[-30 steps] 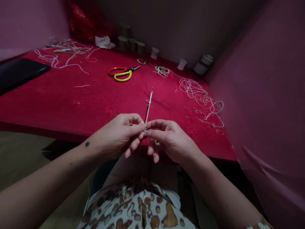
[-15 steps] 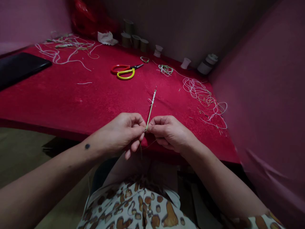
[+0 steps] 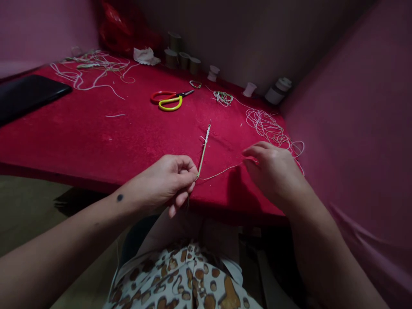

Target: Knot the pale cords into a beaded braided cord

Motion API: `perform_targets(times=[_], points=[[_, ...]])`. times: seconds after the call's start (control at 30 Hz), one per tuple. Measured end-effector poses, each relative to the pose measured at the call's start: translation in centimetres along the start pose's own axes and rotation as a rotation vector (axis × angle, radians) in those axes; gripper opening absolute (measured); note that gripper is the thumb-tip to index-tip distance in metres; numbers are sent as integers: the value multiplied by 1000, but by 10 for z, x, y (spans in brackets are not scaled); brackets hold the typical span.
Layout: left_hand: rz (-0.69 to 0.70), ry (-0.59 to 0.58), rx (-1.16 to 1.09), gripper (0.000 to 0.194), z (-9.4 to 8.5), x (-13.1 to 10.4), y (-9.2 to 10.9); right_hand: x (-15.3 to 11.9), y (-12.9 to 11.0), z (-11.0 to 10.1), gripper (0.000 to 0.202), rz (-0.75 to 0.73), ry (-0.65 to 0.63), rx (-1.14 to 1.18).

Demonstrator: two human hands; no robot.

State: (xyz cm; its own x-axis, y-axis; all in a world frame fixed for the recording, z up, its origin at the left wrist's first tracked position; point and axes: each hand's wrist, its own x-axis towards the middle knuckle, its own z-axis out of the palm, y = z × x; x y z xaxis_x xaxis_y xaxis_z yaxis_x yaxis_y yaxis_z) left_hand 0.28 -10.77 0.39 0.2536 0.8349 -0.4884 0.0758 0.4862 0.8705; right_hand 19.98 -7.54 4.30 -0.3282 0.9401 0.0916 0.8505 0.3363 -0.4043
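Note:
A thin braided cord (image 3: pixel 204 152), white at its far end and pale green nearer me, stretches away across the red cloth. My left hand (image 3: pixel 177 180) pinches its near end between thumb and forefinger, the other fingers curled below. From that pinch a loose thin thread (image 3: pixel 222 172) runs right, sagging a little, into the fingers of my right hand (image 3: pixel 273 171). That hand is raised above the cloth, its thumb and forefinger slightly blurred round the thread. The exact grip on the thread is partly hidden.
Red-and-yellow-handled scissors (image 3: pixel 170 101) lie beyond the braid. Tangled thread (image 3: pixel 265 124) is at right, more thread (image 3: pixel 93 71) at far left near a black flat device (image 3: pixel 32 96). Several spools (image 3: pixel 184 61) and a white bottle (image 3: pixel 278 90) stand along the back.
My right hand has left the pinch beside my left hand and moved right and up, drawing the thin thread out. My left hand keeps its hold on the cord.

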Motion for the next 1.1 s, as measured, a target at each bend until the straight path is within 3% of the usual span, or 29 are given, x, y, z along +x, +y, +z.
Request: perform_targets(times=[0.03,0.1,0.23,0.33,0.5,0.7,0.9,1.1], points=[[-3,1,4,19,0,0,0,-3,-5,5,19,-58,46,0],[-5,3,14,19,1,-1,0,-7,-16,21,18,-92,-44,227],[7,19,29,17,2,-2,2,-7,-30,48,11,227,-298,703],[3,27,28,17,2,-2,4,-3,-30,54,4,346,-455,972],[13,15,9,17,2,-1,6,3,-24,53,9,290,-568,1240],[-10,23,-14,16,0,-3,8,6,-22,57,11,331,-642,1269],[-9,26,36,20,-1,-4,8,5,-24,57,19,408,-548,1155],[3,37,119,19,-1,-1,4,8,-23,55,22,392,-578,1121]])
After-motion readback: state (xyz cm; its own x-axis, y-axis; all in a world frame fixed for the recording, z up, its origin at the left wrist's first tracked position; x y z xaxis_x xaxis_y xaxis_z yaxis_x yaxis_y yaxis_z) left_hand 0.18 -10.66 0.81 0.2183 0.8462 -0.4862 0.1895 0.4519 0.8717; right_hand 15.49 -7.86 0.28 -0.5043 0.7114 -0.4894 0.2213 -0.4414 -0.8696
